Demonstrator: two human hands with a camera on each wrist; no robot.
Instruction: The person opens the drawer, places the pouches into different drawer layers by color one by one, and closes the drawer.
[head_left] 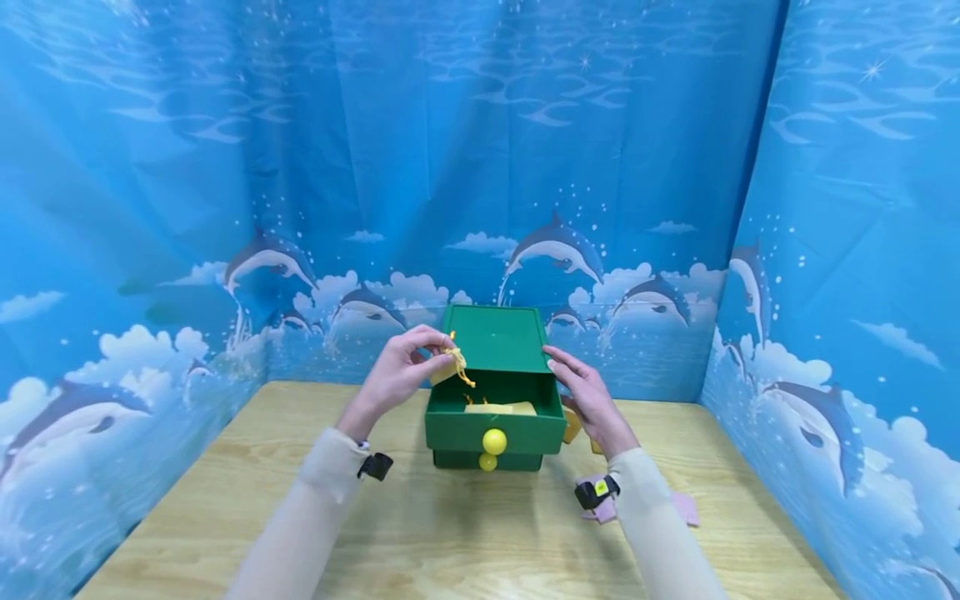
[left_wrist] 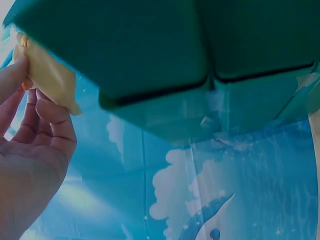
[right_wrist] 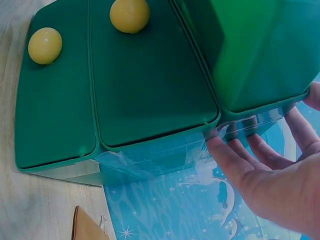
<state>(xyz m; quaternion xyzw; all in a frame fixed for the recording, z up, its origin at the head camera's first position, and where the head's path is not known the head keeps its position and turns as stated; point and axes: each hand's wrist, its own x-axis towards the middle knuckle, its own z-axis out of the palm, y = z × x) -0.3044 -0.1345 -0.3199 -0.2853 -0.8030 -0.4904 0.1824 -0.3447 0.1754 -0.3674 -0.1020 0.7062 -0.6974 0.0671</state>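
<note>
My left hand point(head_left: 405, 371) pinches a small pale yellow drawstring pouch point(left_wrist: 52, 75) between thumb and fingers, its orange-yellow cords point(head_left: 462, 367) dangling. It is held up at the left of a green drawer box point(head_left: 498, 337), above the pulled-out top drawer point(head_left: 457, 433). Inside that drawer lies pale yellow cloth point(head_left: 501, 409) with orange cord ends. My right hand point(head_left: 588, 396) rests against the box's right side, fingers extended along the wall and thumb near the front edge in the right wrist view.
Below, another drawer with a yellow knob point(head_left: 488, 462) is closed. Brown pieces point(head_left: 572, 423) stand right of the box, partly behind my right hand. Pink cloth point(head_left: 684, 507) lies under my right forearm on the wooden table point(head_left: 420, 533). A blue dolphin curtain point(head_left: 465, 167) surrounds the table.
</note>
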